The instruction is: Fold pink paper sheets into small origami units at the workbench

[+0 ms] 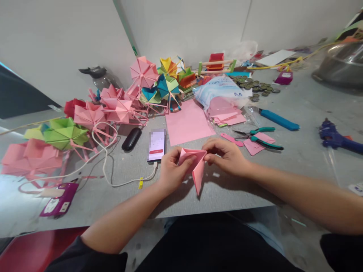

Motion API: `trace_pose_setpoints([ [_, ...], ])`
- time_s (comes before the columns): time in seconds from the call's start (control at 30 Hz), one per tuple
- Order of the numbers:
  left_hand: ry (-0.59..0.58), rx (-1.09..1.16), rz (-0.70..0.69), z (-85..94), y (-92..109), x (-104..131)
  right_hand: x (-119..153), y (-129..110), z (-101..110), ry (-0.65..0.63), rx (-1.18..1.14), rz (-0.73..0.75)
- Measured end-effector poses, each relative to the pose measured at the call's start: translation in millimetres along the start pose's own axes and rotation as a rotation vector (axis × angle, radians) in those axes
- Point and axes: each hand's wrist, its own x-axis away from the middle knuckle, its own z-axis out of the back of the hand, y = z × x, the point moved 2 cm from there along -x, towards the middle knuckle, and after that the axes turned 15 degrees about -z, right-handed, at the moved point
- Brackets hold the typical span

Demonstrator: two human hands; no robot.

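Along the near side of the grey worktop [306,151], a flat pink sheet [187,126] lies just beyond the hands. The left hand [172,170] has its grip clamped on the folded paper [199,177], thumb across the front; the right hand [228,156] has its grip pinched on the upper right corner. The piece is up between them, point hanging down. I'd hold the left side steady, line the layers up flush at that corner, and press lightly so nothing buckles.
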Motion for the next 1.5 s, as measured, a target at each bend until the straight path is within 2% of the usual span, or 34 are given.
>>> trace_pose_setpoints([
  [0.13, 0.003, 0.040, 0.039, -2.3, 2, 2, 3, -1, -6, -0.018, -0.119, -0.060],
  [0.4, 0.023, 0.065, 0.065, -6.6, 5, 10, 8, 1, -15, 0.035, -0.183, -0.089],
  [0.6, -0.047, -0.010, 0.021, -7.3, 2, 13, 9, -1, -18, 0.089, -0.155, -0.066],
  [0.7, -0.056, -0.088, -0.089, -4.9, 1, 14, 8, 0, -15, 0.129, -0.093, -0.041],
  [0.9, -0.044, -0.118, -0.443, 5.5, 2, 8, 3, -3, -5, 0.152, 0.082, 0.075],
  [1.0, -0.150, -0.249, -0.664, 11.2, 6, -2, 1, -7, 4, 0.205, 0.250, 0.237],
  [1.07, -0.251, -0.372, -0.756, 14.4, 8, -8, 1, -9, 9, 0.235, 0.371, 0.354],
  [1.23, -0.395, -0.570, -0.720, 19.6, 5, -18, 3, -9, 13, 0.246, 0.597, 0.489],
  [1.4, -0.364, -0.706, -0.776, 20.8, 4, -19, 7, -11, 10, 0.246, 0.702, 0.513],
  [1.5, -0.369, -0.686, -0.749, 19.9, 6, -18, 8, -11, 10, 0.221, 0.748, 0.469],
])
